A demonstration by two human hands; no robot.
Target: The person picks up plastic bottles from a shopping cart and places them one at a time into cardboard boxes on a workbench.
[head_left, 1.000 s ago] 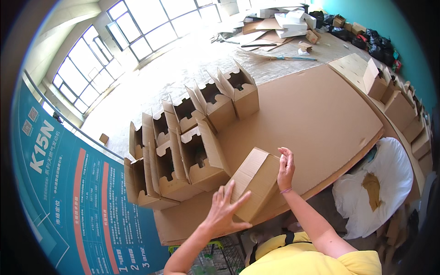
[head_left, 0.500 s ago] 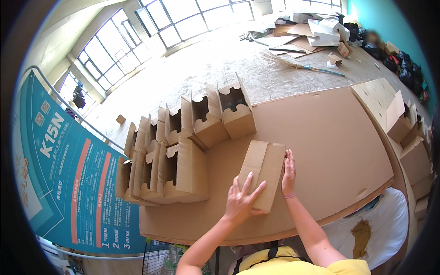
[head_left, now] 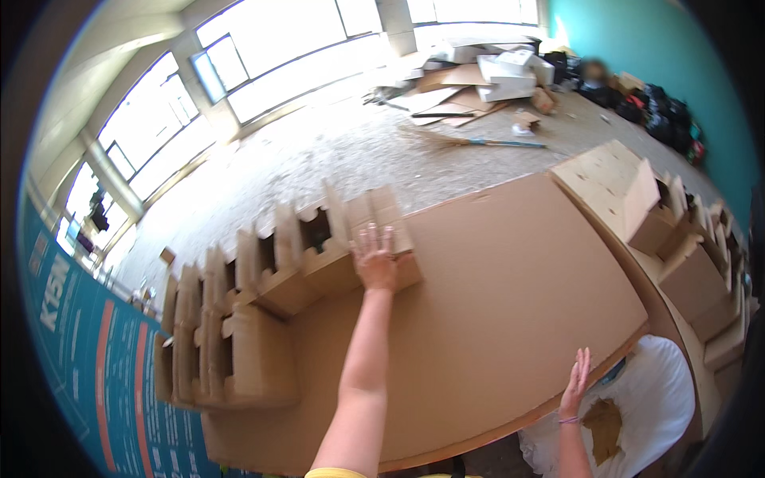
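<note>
A brown cardboard box (head_left: 374, 205) with its top folded over stands at the right end of the back row. My left hand (head_left: 374, 256) lies on it with fingers stretched out over its top. Beside it on the left, several open cardboard boxes (head_left: 328, 267) stand close together, upright flaps showing. More open boxes (head_left: 263, 358) form a shorter row in front. My right hand (head_left: 575, 385) is empty, fingers extended, by the right front edge of the cardboard-covered table (head_left: 494, 319).
A white sack (head_left: 661, 390) with a brown patch lies beside the table's right front edge. Further right, several boxes (head_left: 693, 271) stand along a wooden board (head_left: 594, 179). A teal banner (head_left: 72, 350) stands left. A broom (head_left: 478, 142) and heaped scrap (head_left: 486, 80) lie behind.
The folded-over box has moved from the table's middle to the right end of the back row. My right hand has left it and moved right. The view has shifted.
</note>
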